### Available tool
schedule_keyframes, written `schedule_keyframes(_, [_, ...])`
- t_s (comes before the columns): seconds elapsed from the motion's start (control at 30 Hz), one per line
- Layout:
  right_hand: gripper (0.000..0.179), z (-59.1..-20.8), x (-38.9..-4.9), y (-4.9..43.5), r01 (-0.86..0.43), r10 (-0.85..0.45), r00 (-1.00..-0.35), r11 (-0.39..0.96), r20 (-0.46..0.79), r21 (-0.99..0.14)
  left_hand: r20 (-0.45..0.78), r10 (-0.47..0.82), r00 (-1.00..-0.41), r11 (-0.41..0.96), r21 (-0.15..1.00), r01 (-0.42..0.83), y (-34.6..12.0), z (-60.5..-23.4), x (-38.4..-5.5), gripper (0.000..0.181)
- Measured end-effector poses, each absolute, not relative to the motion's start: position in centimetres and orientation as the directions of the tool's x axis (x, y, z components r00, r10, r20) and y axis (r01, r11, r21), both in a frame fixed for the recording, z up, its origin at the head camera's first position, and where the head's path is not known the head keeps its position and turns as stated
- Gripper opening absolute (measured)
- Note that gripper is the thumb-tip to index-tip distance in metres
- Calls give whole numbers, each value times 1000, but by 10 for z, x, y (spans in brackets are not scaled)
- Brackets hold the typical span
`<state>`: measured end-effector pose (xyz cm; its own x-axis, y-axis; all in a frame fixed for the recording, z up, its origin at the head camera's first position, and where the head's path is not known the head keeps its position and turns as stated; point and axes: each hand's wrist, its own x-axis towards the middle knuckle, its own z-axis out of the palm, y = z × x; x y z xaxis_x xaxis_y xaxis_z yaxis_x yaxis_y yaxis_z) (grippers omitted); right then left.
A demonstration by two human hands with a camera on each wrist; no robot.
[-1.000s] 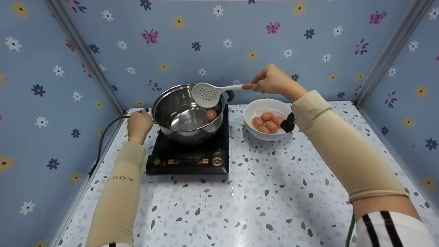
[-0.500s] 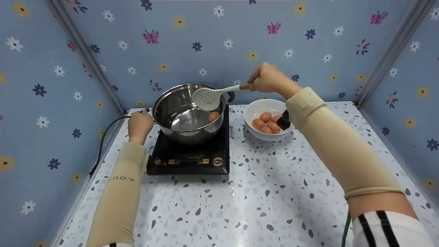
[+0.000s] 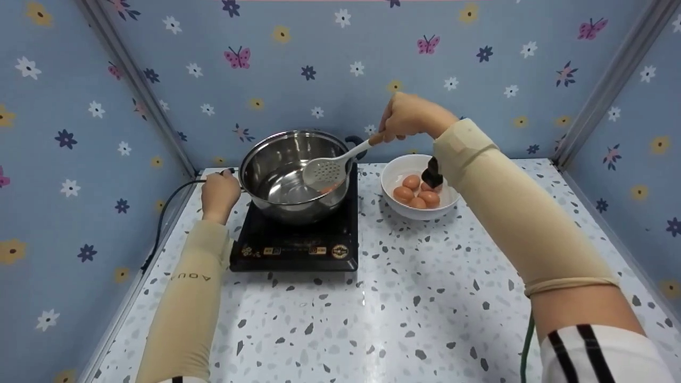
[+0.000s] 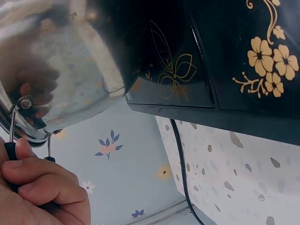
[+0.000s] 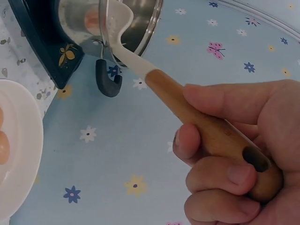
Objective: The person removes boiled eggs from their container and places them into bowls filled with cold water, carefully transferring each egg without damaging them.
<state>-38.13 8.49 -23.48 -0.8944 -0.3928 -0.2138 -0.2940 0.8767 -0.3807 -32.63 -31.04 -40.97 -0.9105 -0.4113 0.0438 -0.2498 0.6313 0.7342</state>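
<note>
A steel pot [image 3: 292,205] stands on a black induction cooker [image 3: 295,260]. My left hand [image 3: 219,192] grips the pot's left handle; in the left wrist view the fingers [image 4: 51,187] curl round its black grip. With my right hand [image 3: 412,116] I hold a white slotted skimmer [image 3: 324,173] by its wooden handle [image 5: 187,105]. Its perforated head is tilted down inside the pot, over a brown egg [image 3: 331,188] that it mostly hides. I cannot tell whether the two touch.
Right of the cooker stands a white bowl [image 3: 393,205] with several brown eggs [image 3: 403,193] in it, under my right wrist. The pot's far handle [image 5: 108,79] sticks out toward the patterned back wall [image 3: 319,64]. A black cable [image 3: 161,223] runs along the left.
My right hand has moved left and slightly up, and the skimmer's head has gone lower into the pot, now covering most of the egg. The left hand keeps its hold on the handle.
</note>
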Motion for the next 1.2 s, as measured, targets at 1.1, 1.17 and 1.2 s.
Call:
schedule_keyframes(1.1, [22, -247, -399, 72, -147, -473, -716, 821, -513, -551, 42, -422, -906, 646, 714, -268, -310, -406, -327, 61])
schedule_keyframes(1.17, [22, -254, -400, 74, -122, -484, -707, 801, -516, -586, 40, -419, -907, 645, 716, -267, -310, -407, -327, 61])
schedule_keyframes(1.2, [23, -258, -400, 75, -108, -489, -705, 790, -514, -603, 43, -418, -907, 647, 715, -264, -310, -408, -328, 61])
